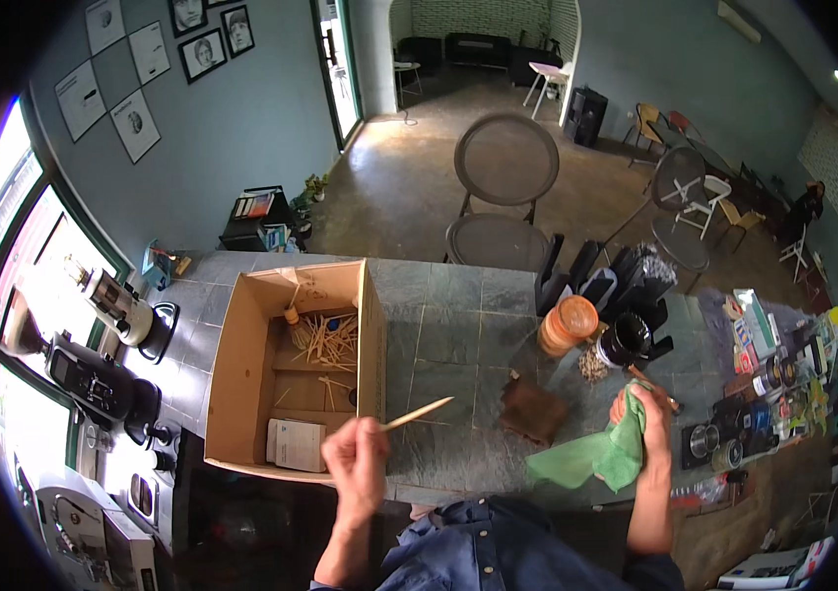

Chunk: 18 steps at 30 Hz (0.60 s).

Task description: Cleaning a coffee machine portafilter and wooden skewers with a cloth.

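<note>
Pinched in my left hand [356, 458] is a slim pale wooden stick [419, 413], its tapered end toward the right. That hand is at the near right corner of an open cardboard box [373, 347]. Inside the box are many loose wooden sticks [326, 340] and a small white carton [296, 445]. My right hand [654, 425] grips a green cloth [614, 454] that hangs toward the left. A thin brown rod shows by its knuckles; I cannot tell whether the hand holds it. A crumpled brown cloth [534, 411] lies on the tiled counter [444, 340] between my hands.
An orange-brown jar [568, 325], a dark container [626, 338] and black organizers [637, 277] stand at the right. Tins and packages crowd the far right [766, 377]. Coffee grinders [97, 384] line the left. A round-backed chair [506, 159] stands beyond the counter; a person [807, 207] is far right.
</note>
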{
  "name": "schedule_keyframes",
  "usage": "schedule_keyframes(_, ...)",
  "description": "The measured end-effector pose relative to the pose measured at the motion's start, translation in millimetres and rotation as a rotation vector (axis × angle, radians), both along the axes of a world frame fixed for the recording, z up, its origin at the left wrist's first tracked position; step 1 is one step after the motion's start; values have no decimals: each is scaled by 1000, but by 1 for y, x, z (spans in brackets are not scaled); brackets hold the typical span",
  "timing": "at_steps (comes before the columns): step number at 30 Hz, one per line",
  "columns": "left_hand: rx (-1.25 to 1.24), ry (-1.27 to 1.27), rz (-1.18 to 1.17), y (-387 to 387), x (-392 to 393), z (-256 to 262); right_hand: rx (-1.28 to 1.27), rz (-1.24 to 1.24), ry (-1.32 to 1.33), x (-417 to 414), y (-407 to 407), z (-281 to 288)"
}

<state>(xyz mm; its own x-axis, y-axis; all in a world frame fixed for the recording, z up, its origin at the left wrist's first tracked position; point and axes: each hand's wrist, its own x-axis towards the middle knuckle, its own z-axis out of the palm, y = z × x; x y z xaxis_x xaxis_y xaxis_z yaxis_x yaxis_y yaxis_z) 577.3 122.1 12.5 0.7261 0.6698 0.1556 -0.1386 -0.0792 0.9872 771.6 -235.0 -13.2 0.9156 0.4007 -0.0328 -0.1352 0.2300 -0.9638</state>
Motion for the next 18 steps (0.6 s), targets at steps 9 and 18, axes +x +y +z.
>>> schedule_keyframes(9,-193,-160,5,-78,55,-1,247,-132,45,-65,125,23)
schedule_keyframes(18,-189,-133,11,-105,72,-12,139,71,-264,-85,180,30)
